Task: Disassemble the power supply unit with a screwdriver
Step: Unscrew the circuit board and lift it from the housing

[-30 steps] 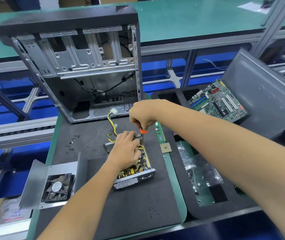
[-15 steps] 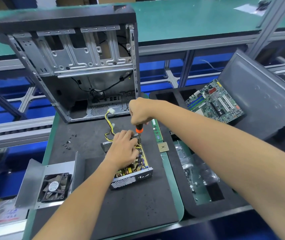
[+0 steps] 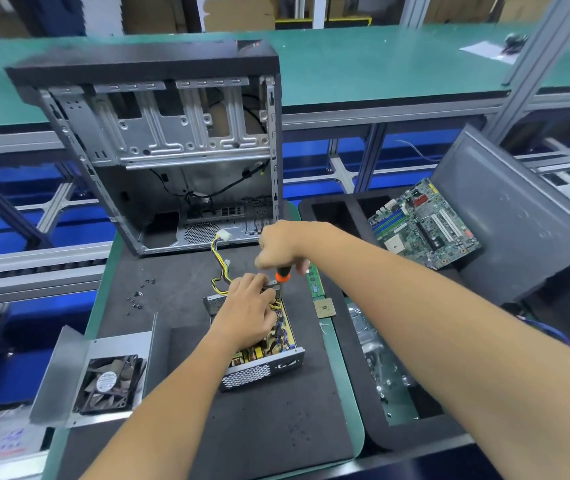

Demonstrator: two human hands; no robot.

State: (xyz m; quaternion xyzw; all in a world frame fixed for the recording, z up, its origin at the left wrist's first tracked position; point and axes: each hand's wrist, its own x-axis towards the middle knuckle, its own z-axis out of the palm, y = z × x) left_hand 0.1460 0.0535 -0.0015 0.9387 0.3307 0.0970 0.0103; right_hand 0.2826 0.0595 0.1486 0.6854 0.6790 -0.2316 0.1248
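The opened power supply unit (image 3: 265, 365) lies on the dark mat (image 3: 259, 431), its yellow circuit board exposed and a perforated metal wall facing me. My left hand (image 3: 247, 311) rests on the board's far end, fingers curled over the parts near the screwdriver tip. My right hand (image 3: 282, 247) grips the screwdriver (image 3: 282, 277) by its black and orange handle, shaft pointing straight down into the unit's far right corner. Yellow and black wires (image 3: 219, 265) run from the unit toward the case.
An empty computer case (image 3: 159, 161) stands behind the unit. The removed cover with fan (image 3: 103, 382) lies at left. Several loose screws (image 3: 138, 294) dot the mat. A RAM stick (image 3: 314, 280), a CPU (image 3: 324, 308), a motherboard (image 3: 422, 225) and a grey side panel (image 3: 519, 216) sit at right.
Both hands stay on the unit and the screwdriver keeps its place at the far corner. The view has shifted slightly.
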